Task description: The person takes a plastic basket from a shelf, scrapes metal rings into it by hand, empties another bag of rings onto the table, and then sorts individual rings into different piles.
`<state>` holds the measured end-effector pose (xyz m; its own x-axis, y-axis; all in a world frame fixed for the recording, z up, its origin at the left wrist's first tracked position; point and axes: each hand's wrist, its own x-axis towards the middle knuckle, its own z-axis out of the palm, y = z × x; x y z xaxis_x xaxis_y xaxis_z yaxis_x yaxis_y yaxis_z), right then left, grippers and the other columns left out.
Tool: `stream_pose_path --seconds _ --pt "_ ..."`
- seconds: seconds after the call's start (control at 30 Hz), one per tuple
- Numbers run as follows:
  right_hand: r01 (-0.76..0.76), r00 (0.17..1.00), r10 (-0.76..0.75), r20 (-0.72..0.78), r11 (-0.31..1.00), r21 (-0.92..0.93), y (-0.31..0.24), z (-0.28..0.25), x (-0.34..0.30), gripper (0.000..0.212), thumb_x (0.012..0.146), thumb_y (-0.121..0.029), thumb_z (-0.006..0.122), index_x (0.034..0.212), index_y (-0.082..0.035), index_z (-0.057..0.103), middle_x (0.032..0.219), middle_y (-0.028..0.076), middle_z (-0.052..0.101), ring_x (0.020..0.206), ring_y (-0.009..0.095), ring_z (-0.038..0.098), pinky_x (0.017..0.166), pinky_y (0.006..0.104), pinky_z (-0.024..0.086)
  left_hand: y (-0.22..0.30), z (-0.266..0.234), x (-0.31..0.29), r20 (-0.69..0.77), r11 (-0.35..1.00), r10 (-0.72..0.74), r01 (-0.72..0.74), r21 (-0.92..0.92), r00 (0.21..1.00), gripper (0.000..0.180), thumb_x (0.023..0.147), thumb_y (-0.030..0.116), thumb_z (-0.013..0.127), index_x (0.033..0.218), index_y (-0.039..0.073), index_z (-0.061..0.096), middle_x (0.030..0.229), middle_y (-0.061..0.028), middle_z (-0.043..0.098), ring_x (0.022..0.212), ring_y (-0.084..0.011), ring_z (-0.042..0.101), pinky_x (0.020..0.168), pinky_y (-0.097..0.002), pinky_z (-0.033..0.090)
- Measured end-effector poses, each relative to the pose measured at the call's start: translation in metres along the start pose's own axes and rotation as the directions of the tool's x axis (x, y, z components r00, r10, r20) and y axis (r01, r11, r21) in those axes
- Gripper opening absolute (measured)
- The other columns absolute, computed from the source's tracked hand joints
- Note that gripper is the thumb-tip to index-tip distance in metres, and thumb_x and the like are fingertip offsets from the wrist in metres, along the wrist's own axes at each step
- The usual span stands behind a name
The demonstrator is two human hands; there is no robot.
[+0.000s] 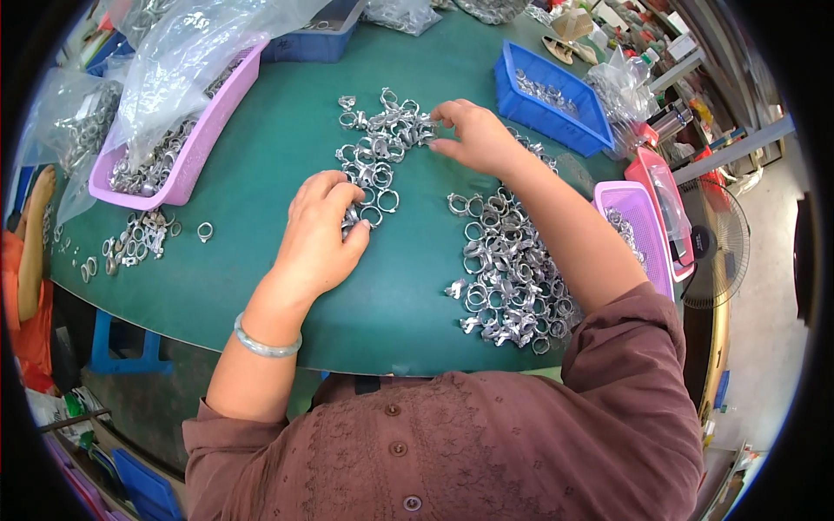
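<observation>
A loose heap of silver-grey metal rings (375, 149) lies on the green tabletop in front of me. My left hand (320, 227) is at the heap's near left edge, its bent fingers and thumb closed around a few rings that they partly hide. At the heap's far right edge is my right hand (476, 139), its thumb and forefinger apart by the outermost rings and nothing visible between them. Under and beside my right forearm spreads a larger pile of similar rings (508, 269), some of it covered by the arm.
A blue bin (556, 122) and a purple basket (638, 217), both holding metal pieces, stand on the right. Clear plastic covers part of a pink basket (204, 143) of rings at left; loose rings (139, 239) lie before it. Another person's arm (33, 234) shows far left.
</observation>
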<state>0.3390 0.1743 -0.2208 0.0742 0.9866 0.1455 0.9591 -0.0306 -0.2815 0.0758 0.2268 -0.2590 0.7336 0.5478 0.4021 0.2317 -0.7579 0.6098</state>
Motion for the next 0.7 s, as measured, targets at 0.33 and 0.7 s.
stream_pose_path --seconds 0.33,0.7 --pt "-0.038 0.989 0.064 -0.130 0.980 0.195 0.009 0.015 -0.002 0.018 0.071 0.000 0.061 0.087 -0.001 0.053 0.074 0.009 0.057 0.067 0.020 0.056 0.063 0.0310 0.047 0.000 0.000 -0.001 -0.007 1.000 0.010 -0.010 -0.005 1.000 0.027 0.073 0.008 0.065 0.098 0.001 0.058 0.116 -0.0179 0.051 0.109 -0.0356 0.049 0.093 -0.0401 0.041" --pt "-0.008 0.708 -0.004 0.707 1.000 0.014 0.012 -0.038 -0.002 0.028 0.064 0.001 0.058 0.092 0.000 0.059 0.083 0.009 0.059 0.076 0.022 0.057 0.067 0.0331 0.047 0.002 0.001 -0.001 0.001 1.000 -0.003 0.003 -0.022 1.000 0.026 0.072 0.008 0.066 0.097 0.001 0.059 0.114 -0.0178 0.052 0.110 -0.0358 0.049 0.094 -0.0418 0.039"
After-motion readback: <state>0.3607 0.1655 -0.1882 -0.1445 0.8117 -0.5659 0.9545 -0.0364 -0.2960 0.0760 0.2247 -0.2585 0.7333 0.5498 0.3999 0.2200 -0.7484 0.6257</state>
